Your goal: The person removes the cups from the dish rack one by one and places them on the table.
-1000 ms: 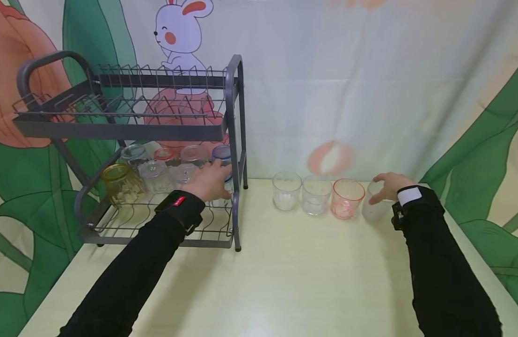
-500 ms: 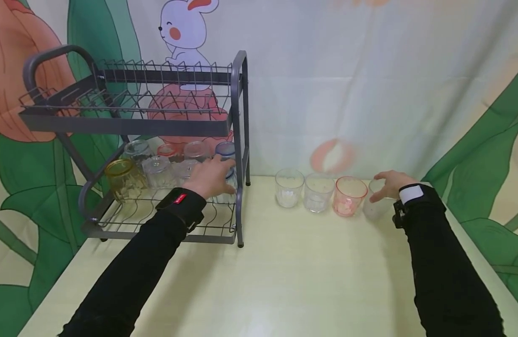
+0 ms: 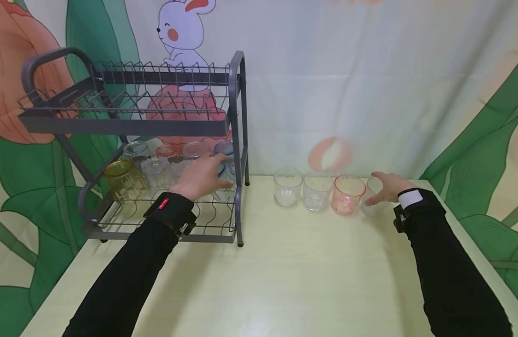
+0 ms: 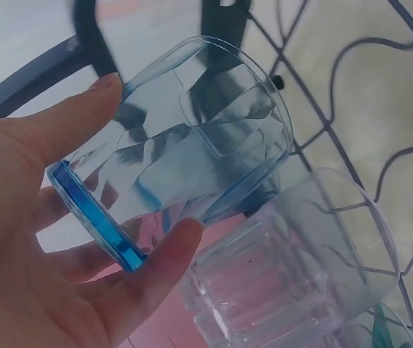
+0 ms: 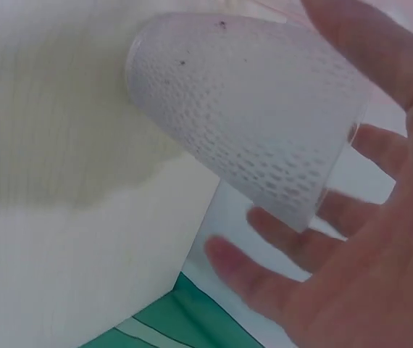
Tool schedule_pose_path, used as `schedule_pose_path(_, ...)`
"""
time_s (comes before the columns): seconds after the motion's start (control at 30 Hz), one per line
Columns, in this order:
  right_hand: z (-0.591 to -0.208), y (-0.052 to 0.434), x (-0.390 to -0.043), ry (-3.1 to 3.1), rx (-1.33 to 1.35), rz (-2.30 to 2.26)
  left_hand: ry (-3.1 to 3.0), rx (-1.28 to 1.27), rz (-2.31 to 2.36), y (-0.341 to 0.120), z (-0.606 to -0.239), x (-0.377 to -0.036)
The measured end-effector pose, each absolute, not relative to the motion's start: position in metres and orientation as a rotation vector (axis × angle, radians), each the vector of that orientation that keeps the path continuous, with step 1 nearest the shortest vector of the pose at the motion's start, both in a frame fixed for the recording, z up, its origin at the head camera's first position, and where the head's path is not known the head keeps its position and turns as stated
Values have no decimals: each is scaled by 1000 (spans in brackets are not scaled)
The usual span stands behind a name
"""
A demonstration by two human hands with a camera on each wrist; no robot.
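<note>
My left hand point(image 3: 200, 178) reaches into the rack's lower tier and grips an upside-down blue-tinted glass point(image 4: 199, 138). In the left wrist view, its thumb and fingers lie around the thick blue base end, and the open rim faces away from the palm. A clear glass point(image 4: 264, 275) stands close beside it. At the right end of the table row, my right hand point(image 3: 389, 187) holds a hazy, dimpled glass point(image 5: 243, 109). The thumb is on the near side and the fingers pass behind the glass near its rim, partly hidden; the lowest finger sticks out free.
A dark two-tier dish rack point(image 3: 124, 126) stands at the left. Its lower tier bears several upturned glasses, including a yellow one point(image 3: 124, 182). On the pale table point(image 3: 292, 271), a red-rimmed glass point(image 3: 347, 196) and two clear glasses point(image 3: 287, 189) stand left of my right hand.
My left hand has shifted slightly left, and the blue-tinted glass now shows more between its thumb and fingers. My right hand has stayed at its glass.
</note>
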State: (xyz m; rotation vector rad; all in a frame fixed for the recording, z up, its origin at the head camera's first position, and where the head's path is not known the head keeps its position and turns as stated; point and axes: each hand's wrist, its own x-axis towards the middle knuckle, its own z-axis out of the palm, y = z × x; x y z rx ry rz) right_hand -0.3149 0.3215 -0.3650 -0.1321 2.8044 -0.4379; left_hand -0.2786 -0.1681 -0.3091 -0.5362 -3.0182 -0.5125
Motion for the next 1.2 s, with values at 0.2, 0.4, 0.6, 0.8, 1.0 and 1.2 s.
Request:
schedule_pose_path(0.2,-362,317,-310,2871,-182,-444,-2969,-524,-638,-176,-306,-276)
schedule_pose_path(0.4,-348,299,-305,2966,-307,-439,-2929,-501,-668,-185,-308,-269)
schedule_pose_path(0.6,-336,273,-290,3019,-402,-698,-2868,-495,-730,-191,-307,-261)
schedule_pose_path(0.8,-343,249,-265,3017,-429,-1012,-2783,-518,-937,-211,-329,-274)
schedule_pose_path(1.0,-351,225,-247,2979,-504,-1230,-2687,-490,-1216,-246,-382,-312)
schedule_pose_path(1.2,-349,195,-235,2926,-660,-1302,-2697,-304,-1593,-219,-314,-228)
